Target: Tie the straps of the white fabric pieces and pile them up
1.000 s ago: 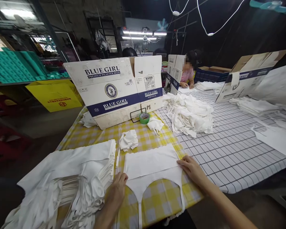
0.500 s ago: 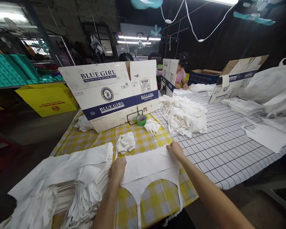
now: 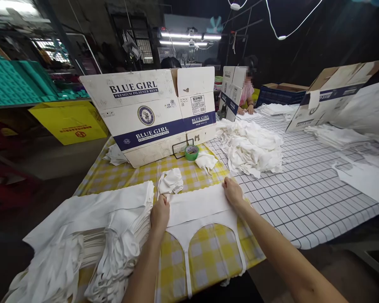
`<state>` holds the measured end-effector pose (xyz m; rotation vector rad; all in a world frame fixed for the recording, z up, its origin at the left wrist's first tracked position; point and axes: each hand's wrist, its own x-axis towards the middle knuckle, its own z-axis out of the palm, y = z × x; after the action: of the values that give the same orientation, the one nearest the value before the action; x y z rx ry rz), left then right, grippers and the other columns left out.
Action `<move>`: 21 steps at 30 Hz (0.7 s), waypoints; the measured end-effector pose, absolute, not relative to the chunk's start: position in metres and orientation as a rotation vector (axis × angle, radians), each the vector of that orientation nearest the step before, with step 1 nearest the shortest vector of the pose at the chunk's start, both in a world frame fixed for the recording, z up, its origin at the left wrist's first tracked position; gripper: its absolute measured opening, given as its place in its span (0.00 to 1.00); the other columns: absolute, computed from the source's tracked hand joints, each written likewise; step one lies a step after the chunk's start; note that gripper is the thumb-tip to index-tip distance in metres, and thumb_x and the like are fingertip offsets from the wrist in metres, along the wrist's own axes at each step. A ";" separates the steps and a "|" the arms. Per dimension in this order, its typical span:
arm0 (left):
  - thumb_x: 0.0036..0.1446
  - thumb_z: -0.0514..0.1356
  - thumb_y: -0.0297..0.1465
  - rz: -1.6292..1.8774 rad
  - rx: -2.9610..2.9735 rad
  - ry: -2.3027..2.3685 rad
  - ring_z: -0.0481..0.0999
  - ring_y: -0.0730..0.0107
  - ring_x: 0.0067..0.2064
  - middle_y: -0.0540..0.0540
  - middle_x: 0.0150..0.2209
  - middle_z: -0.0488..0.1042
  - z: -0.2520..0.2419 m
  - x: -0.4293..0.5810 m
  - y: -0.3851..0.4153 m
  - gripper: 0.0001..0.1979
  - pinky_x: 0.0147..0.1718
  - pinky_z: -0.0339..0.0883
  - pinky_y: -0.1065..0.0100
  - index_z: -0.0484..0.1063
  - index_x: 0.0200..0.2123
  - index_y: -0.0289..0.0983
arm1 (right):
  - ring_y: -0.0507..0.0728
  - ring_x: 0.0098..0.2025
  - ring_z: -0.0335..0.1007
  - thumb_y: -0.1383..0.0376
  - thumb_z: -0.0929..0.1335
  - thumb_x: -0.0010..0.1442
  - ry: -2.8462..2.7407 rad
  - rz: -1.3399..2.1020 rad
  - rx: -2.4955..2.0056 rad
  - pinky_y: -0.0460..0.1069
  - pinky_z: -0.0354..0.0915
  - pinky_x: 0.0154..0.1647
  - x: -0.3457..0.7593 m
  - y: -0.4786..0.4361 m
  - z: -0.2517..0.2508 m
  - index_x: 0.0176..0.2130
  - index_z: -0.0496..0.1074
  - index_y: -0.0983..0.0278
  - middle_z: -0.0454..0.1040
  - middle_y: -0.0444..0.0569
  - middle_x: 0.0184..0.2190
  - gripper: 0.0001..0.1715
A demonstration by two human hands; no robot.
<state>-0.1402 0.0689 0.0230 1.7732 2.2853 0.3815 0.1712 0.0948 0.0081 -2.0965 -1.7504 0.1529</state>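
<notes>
A white fabric bag (image 3: 198, 206) lies flat on the yellow checked tablecloth (image 3: 208, 252), its two handle straps hanging toward me. My left hand (image 3: 159, 213) pinches the bag's far left corner. At the far right corner, my right hand (image 3: 232, 191) has its fingers closed on the fabric edge. A tall stack of the same white bags (image 3: 91, 227) lies just left of my left hand.
A "BLUE GIRL" cardboard box (image 3: 151, 115) stands behind, with a green tape roll (image 3: 191, 152) and small crumpled cloths (image 3: 171, 182) before it. A loose heap of white bags (image 3: 251, 147) sits on the grid-patterned cloth (image 3: 303, 198). Another person (image 3: 248, 94) works at the far end.
Both my hands slid from the bag's near part up to its far corners and closed on them. The camera view shifted slightly.
</notes>
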 end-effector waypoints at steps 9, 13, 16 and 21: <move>0.61 0.47 0.37 0.377 2.642 1.698 0.47 0.57 0.64 0.46 0.63 0.50 -0.004 -0.113 0.020 0.25 0.59 0.42 0.52 0.49 0.62 0.45 | 0.60 0.64 0.39 0.56 0.54 0.64 -2.147 0.064 -1.901 0.58 0.40 0.59 0.161 0.053 -0.004 0.61 0.51 0.56 0.47 0.47 0.64 0.27; 0.61 0.46 0.39 0.262 2.609 1.637 0.42 0.57 0.65 0.47 0.65 0.44 -0.011 -0.124 0.009 0.27 0.59 0.37 0.48 0.45 0.62 0.47 | 0.57 0.65 0.35 0.54 0.52 0.64 -2.223 0.164 -1.943 0.58 0.39 0.61 0.188 0.036 -0.014 0.62 0.46 0.51 0.43 0.42 0.65 0.28; 0.61 0.46 0.40 0.228 2.584 1.680 0.39 0.57 0.65 0.47 0.65 0.41 -0.012 -0.130 0.005 0.27 0.59 0.36 0.47 0.44 0.63 0.47 | 0.57 0.66 0.34 0.54 0.53 0.64 -2.210 0.182 -1.979 0.59 0.38 0.61 0.207 0.029 -0.013 0.62 0.45 0.50 0.44 0.42 0.65 0.28; 0.60 0.45 0.42 0.204 2.527 1.784 0.37 0.54 0.65 0.44 0.65 0.39 -0.021 -0.127 -0.017 0.28 0.58 0.36 0.43 0.46 0.62 0.45 | 0.59 0.63 0.45 0.57 0.55 0.63 -1.956 0.242 -2.041 0.58 0.45 0.59 0.210 -0.004 0.002 0.60 0.53 0.59 0.54 0.50 0.62 0.28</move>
<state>-0.1273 -0.0170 -0.0214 2.5272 1.7839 0.2043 0.2101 -0.0044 0.0025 -2.0412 -1.9562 0.2415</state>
